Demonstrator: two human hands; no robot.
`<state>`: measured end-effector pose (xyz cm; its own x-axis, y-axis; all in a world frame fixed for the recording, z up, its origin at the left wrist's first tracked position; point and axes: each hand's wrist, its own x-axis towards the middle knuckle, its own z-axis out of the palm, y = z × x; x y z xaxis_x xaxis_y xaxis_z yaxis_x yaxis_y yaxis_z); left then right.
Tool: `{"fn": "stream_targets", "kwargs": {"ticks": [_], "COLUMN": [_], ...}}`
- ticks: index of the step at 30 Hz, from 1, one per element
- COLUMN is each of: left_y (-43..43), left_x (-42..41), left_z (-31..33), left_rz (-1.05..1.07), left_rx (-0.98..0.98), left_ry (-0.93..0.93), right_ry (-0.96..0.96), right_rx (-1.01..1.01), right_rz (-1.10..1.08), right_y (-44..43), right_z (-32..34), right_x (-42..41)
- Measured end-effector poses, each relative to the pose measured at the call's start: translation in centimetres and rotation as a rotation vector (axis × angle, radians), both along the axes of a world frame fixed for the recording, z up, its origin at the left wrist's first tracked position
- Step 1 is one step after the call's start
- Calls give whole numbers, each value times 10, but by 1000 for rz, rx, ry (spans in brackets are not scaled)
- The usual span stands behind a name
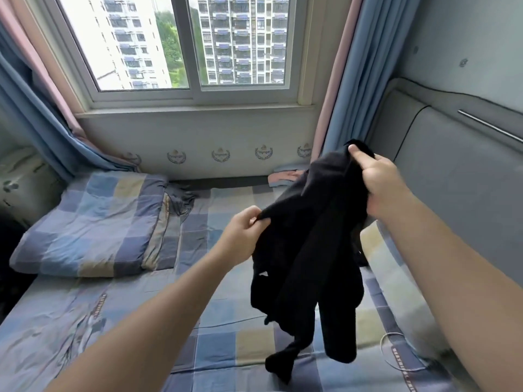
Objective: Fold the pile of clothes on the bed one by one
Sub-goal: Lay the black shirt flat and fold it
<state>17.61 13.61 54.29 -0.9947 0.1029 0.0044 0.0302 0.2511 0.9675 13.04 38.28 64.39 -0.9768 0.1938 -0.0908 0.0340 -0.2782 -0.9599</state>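
Black garment (308, 250), plain dark fabric, unfolded and crumpled, held up above the checked bed (226, 349), upper edge gripped by left hand (243, 236) and right hand (382, 185), lower ends hanging loose

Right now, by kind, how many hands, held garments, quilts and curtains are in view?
Hands: 2, left hand and right hand
Black garment, held: 1
Folded checked quilt: 1
Curtains: 2, left curtain and right curtain
Total: 6
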Motion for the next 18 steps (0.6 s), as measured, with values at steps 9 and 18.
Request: {"fn": "stream_targets", "kwargs": {"ticks": [9,18], "left_y": [11,-3], "left_x": [-15,-14], "left_z": [81,134], "left_rz": [-79,-134], "left_rx": [-24,-125], "left_ry": [183,102], "right_ry": [-7,152], "right_rx": [501,712], "right_rz": [7,451], "right_y": [-4,-63], "right_z": [-55,-53], "right_x": [30,53]}}
